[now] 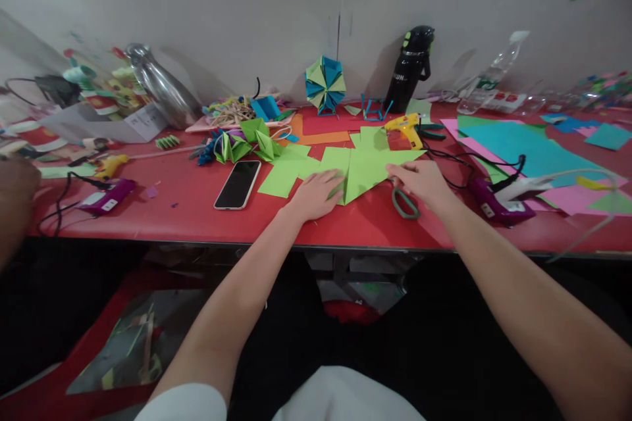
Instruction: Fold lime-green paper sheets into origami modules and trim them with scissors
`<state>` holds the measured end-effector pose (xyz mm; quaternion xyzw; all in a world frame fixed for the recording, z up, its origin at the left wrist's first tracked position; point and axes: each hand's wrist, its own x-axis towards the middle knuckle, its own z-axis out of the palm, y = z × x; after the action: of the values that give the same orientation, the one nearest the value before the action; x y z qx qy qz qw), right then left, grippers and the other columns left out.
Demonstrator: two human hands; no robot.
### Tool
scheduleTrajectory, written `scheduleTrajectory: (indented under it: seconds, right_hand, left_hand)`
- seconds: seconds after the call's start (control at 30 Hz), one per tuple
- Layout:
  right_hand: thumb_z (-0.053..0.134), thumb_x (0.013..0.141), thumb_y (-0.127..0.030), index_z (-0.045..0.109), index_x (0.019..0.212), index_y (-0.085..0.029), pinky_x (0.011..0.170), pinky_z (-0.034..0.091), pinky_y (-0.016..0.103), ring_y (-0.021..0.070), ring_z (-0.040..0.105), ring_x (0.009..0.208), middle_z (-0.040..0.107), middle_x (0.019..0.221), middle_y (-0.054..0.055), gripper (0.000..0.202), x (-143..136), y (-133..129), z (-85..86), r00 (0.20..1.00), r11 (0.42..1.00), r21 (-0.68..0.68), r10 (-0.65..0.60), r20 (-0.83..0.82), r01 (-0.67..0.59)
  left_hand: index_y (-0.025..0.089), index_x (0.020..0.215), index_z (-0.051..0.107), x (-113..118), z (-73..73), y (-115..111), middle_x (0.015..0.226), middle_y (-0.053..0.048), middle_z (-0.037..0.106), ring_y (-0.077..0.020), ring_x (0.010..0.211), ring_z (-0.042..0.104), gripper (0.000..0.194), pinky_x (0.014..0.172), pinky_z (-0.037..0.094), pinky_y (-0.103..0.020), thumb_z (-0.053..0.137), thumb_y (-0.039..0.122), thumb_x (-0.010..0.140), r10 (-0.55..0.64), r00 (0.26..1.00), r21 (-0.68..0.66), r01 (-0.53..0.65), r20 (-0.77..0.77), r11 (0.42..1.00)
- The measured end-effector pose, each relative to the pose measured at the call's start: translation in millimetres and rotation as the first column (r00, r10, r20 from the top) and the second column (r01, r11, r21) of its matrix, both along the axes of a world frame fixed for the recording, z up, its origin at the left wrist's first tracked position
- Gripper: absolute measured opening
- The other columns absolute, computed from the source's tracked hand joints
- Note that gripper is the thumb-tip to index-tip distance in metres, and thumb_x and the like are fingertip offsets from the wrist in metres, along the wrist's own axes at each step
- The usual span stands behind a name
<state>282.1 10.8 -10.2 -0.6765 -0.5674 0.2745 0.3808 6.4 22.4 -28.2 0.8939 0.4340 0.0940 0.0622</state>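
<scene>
A light green sheet of paper with a crease near its left part lies on the red table. My left hand rests flat on its left side, fingers stretched out. At the sheet's right edge, my right hand pinches the paper between thumb and fingers. Scissors with a grey-green handle lie just under that hand, their blades hidden. More green paper pieces lie to the left, beside a phone. Folded green paper shapes sit behind the phone.
A yellow glue gun lies behind the sheet, its cord running to a purple power block. Coloured paper is stacked at right. A black bottle and a paper wheel stand near the wall. Another person's hand is at far left.
</scene>
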Motion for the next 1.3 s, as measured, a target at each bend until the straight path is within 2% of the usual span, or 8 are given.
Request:
scheduleTrajectory:
  seconds: [0.2, 0.47, 0.6, 0.67, 0.77, 0.9, 1.0, 1.3]
  right_hand:
    - [0.07, 0.081, -0.049, 0.068, 0.06, -0.019, 0.058, 0.039, 0.031, 0.0188, 0.058, 0.059, 0.064, 0.057, 0.005, 0.037, 2, 1, -1.0, 0.984, 1.0, -0.008, -0.023, 0.176, 0.025]
    - [0.073, 0.083, -0.049, 0.061, 0.054, -0.02, 0.06, 0.039, 0.035, 0.0236, 0.058, 0.062, 0.054, 0.05, 0.004, 0.043, 30, 12, 7.6, 0.956, 0.982, -0.139, -0.086, 0.282, 0.129]
    - [0.066, 0.095, -0.047, 0.072, 0.096, -0.012, 0.075, 0.055, 0.038, 0.0235, 0.068, 0.083, 0.072, 0.091, 0.009, 0.035, 35, 17, 11.4, 0.98, 0.947, -0.283, -0.106, 0.168, 0.151]
    - [0.065, 0.098, -0.04, 0.065, 0.124, -0.015, 0.089, 0.058, 0.043, 0.0237, 0.068, 0.103, 0.068, 0.124, 0.012, 0.036, 36, 21, 13.9, 0.99, 0.93, -0.341, -0.114, 0.087, 0.137]
    - [0.066, 0.098, -0.037, 0.061, 0.133, -0.017, 0.095, 0.057, 0.047, 0.0257, 0.066, 0.114, 0.062, 0.135, 0.013, 0.04, 36, 27, 16.8, 0.993, 0.924, -0.37, -0.114, -0.027, 0.096]
    - [0.066, 0.097, -0.038, 0.068, 0.11, -0.013, 0.066, 0.058, 0.031, 0.0168, 0.068, 0.08, 0.071, 0.108, 0.012, 0.028, 27, 34, 13.6, 0.984, 0.961, -0.274, -0.087, -0.153, 0.042]
    - [0.071, 0.092, -0.042, 0.062, 0.075, -0.016, 0.037, 0.032, 0.022, 0.008, 0.046, 0.047, 0.066, 0.072, 0.007, 0.032, 12, 37, 4.7, 0.979, 0.984, -0.18, -0.049, -0.197, 0.013]
    - [0.077, 0.077, -0.037, 0.058, 0.049, -0.02, 0.039, 0.033, 0.026, 0.0112, 0.043, 0.036, 0.049, 0.036, 0.002, 0.038, 7, 22, -3.8, 0.999, 0.996, -0.092, -0.002, 0.036, 0.005]
  left_hand:
    - [0.025, 0.163, 0.03, 3, -3.5, 3, 0.173, -0.001, 0.019, -0.0221, 0.161, 0.017, 0.061, 0.131, 0.011, -0.048, 0.019, 0.048, 0.107, 0.009, 0.998, -0.107, -0.016, -0.067, 0.994]
    - [0.021, 0.165, 0.027, 4, -3.3, 2, 0.174, -0.002, 0.017, -0.0229, 0.161, 0.015, 0.064, 0.131, 0.009, -0.047, 0.017, 0.048, 0.107, 0.005, 0.997, -0.11, -0.014, -0.08, 0.994]
    - [0.02, 0.165, 0.027, 4, -4.0, 3, 0.174, -0.003, 0.017, -0.0232, 0.161, 0.014, 0.064, 0.131, 0.009, -0.048, 0.017, 0.047, 0.107, 0.002, 0.996, -0.101, -0.011, -0.088, 0.995]
    - [0.021, 0.164, 0.028, 4, -4.4, 3, 0.174, -0.002, 0.018, -0.0227, 0.161, 0.014, 0.063, 0.131, 0.01, -0.047, 0.018, 0.046, 0.107, 0.003, 0.995, -0.096, -0.013, -0.099, 0.995]
    - [0.022, 0.165, 0.027, 4, -4.4, 3, 0.174, -0.002, 0.017, -0.0222, 0.161, 0.014, 0.063, 0.131, 0.01, -0.047, 0.017, 0.047, 0.107, 0.001, 0.995, -0.096, -0.011, -0.1, 0.995]
    - [0.022, 0.165, 0.026, 4, -3.9, 2, 0.174, -0.002, 0.016, -0.0234, 0.161, 0.015, 0.063, 0.131, 0.01, -0.049, 0.016, 0.047, 0.107, 0.0, 0.995, -0.098, -0.009, -0.099, 0.995]
    - [0.022, 0.164, 0.028, 4, -3.8, 3, 0.174, -0.002, 0.016, -0.0237, 0.161, 0.015, 0.064, 0.131, 0.01, -0.049, 0.017, 0.047, 0.107, -0.001, 0.995, -0.099, -0.009, -0.104, 0.995]
    - [0.024, 0.166, 0.022, 5, -4.4, 2, 0.174, -0.001, 0.014, -0.0222, 0.162, 0.013, 0.066, 0.131, 0.01, -0.048, 0.014, 0.053, 0.107, 0.042, 0.994, -0.1, -0.052, -0.105, 0.994]
